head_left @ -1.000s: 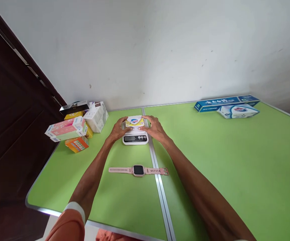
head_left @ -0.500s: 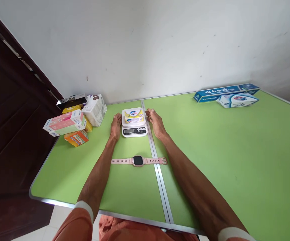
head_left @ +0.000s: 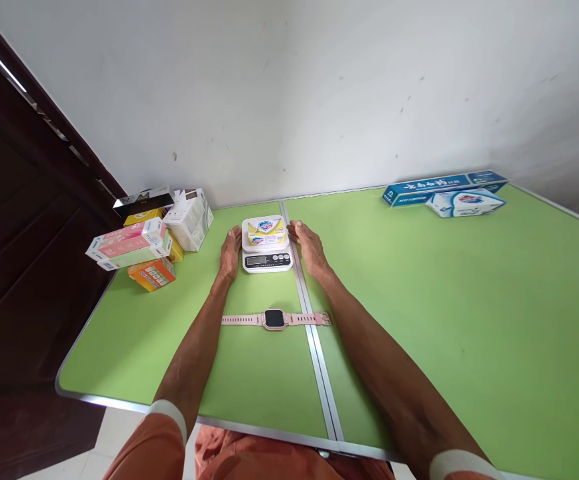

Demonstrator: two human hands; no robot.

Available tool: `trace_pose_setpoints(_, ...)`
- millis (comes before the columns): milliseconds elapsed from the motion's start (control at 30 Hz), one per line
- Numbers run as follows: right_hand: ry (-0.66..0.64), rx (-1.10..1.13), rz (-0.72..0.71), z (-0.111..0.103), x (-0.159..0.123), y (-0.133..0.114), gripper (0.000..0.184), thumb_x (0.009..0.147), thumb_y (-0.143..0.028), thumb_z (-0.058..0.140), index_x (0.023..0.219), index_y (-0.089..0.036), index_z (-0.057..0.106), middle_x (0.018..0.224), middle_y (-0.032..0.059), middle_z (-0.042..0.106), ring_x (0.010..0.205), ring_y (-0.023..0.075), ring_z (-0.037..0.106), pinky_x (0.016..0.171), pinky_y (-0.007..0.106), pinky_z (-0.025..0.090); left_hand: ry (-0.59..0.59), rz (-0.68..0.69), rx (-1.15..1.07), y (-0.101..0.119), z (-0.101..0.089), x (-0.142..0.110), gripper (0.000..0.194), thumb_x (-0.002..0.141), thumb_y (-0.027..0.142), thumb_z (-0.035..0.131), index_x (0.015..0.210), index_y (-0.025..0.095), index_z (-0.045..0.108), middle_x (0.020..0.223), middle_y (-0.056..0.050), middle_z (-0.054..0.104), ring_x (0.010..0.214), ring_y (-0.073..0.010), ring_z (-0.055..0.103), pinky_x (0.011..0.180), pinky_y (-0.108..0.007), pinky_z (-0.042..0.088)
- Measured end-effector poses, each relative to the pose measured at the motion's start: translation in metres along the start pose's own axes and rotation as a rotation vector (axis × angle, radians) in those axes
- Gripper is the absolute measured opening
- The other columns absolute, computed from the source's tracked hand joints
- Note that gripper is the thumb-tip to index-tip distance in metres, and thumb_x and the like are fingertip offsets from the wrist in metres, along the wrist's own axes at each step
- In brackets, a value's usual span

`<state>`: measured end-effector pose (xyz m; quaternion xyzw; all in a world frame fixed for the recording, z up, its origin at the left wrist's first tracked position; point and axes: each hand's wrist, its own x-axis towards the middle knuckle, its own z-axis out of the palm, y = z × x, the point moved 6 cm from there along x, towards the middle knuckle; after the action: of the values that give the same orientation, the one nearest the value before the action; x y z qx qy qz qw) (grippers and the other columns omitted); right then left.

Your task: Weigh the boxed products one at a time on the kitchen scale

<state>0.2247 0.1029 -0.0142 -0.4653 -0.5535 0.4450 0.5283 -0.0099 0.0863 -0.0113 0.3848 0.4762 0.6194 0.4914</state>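
Observation:
A yellow and white soap box [head_left: 266,231] lies on the platform of a white digital kitchen scale [head_left: 268,269], whose black panel faces me. My left hand [head_left: 230,255] rests at the scale's left side with its fingers stretched out. On the other side, my right hand [head_left: 309,247] is held open along the scale's right edge, fingers pointing away from me. Whether either hand actually touches the scale I cannot tell. Nearer to me, between my forearms, a pink smartwatch [head_left: 274,319] is laid out flat with its strap straight.
At the left sits a pile of boxes, among them a white one [head_left: 189,220], a pink one [head_left: 129,241] and an orange one [head_left: 152,274]. A long blue toothpaste box [head_left: 419,189] and a white-blue soap box [head_left: 465,203] lie by the wall on the green table [head_left: 469,320].
My right hand has come slightly closer to the scale. The left hand stays about where it was, and the view has shifted a little.

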Motion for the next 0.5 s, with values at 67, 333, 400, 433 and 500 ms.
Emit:
trace_pose_setpoints(67,0.033,0.015,0.013,-0.0011,-0.0002,0.0002,0.107,0.081,-0.114,0.042,0.133,-0.028,0.077,0.125,0.0128,0.082,0.130,0.0361,0.074,0.119,0.054,0.060,-0.002,0.003,0.008,0.0004,-0.0008,0.0000,0.091,0.104,0.082,0.056,0.164,0.015,0.060,0.175,-0.019,0.058,0.173,-0.0332,0.044,0.143,-0.047,0.037)
trace_pose_setpoints(333,0.055,0.172,0.040,0.0007,-0.0003,-0.0006,0.098,0.075,-0.112,0.059,0.120,-0.028,0.082,0.130,0.0137,0.083,0.142,0.0393,0.071,0.132,0.059,0.051,-0.014,-0.009,0.005,0.0032,-0.0015,-0.0016,0.089,0.105,0.081,0.055,0.164,0.015,0.061,0.176,-0.019,0.057,0.173,-0.0334,0.044,0.144,-0.047,0.036)
trace_pose_setpoints(400,0.051,0.162,0.042,0.0005,-0.0008,-0.0015,0.100,0.075,-0.112,0.058,0.121,-0.027,0.081,0.131,0.0147,0.083,0.143,0.0399,0.071,0.132,0.060,0.052,-0.016,-0.014,0.003,0.0039,-0.0011,-0.0023,0.089,0.106,0.081,0.054,0.164,0.014,0.060,0.176,-0.019,0.057,0.173,-0.0328,0.044,0.144,-0.046,0.036)
trace_pose_setpoints(433,0.049,0.160,0.044,0.0002,-0.0011,-0.0018,0.100,0.074,-0.112,0.058,0.121,-0.027,0.081,0.132,0.0150,0.083,0.143,0.0401,0.072,0.132,0.060,0.052,-0.017,-0.018,0.001,0.0041,-0.0009,-0.0026,0.088,0.107,0.080,0.053,0.165,0.014,0.060,0.176,-0.019,0.057,0.173,-0.0322,0.044,0.144,-0.046,0.035)
trace_pose_setpoints(500,0.043,0.164,0.051,-0.0004,-0.0018,-0.0019,0.101,0.074,-0.112,0.060,0.122,-0.027,0.081,0.134,0.0152,0.083,0.142,0.0403,0.072,0.133,0.060,0.051,-0.019,-0.025,-0.002,0.0043,-0.0006,-0.0031,0.085,0.109,0.077,0.051,0.165,0.014,0.059,0.176,-0.018,0.057,0.173,-0.0311,0.044,0.145,-0.046,0.035)
